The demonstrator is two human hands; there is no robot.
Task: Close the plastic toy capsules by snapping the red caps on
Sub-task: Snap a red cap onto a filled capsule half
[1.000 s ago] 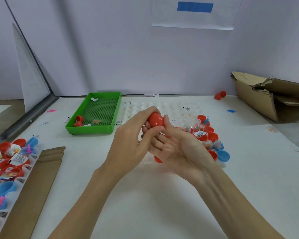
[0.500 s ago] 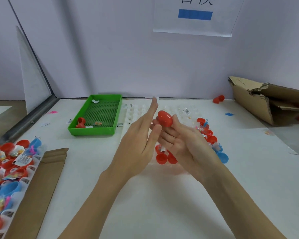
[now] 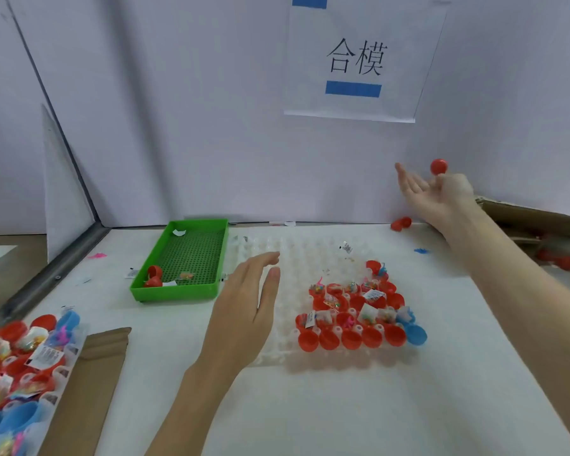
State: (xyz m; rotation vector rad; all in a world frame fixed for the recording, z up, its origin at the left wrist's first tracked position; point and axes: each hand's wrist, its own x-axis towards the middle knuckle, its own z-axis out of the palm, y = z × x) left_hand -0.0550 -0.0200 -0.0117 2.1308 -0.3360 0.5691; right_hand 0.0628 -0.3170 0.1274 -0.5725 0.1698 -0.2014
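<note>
Above the tray [image 3: 277,353], one red capsule [image 3: 439,166] airborne, both hands' grip released: left hand [image 3: 244,311], right hand [image 3: 431,195].

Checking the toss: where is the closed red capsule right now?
In the head view, the closed red capsule is at upper right, just above the right hand, near the cardboard box.

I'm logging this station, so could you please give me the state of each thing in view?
Closed capsule: shut, in the air above the right hand.
Right hand: open, raised.
Left hand: open, empty, over the tray.
Tray capsules: uncapped, several filled.
Green bin: nearly empty.
Box: open.
</note>
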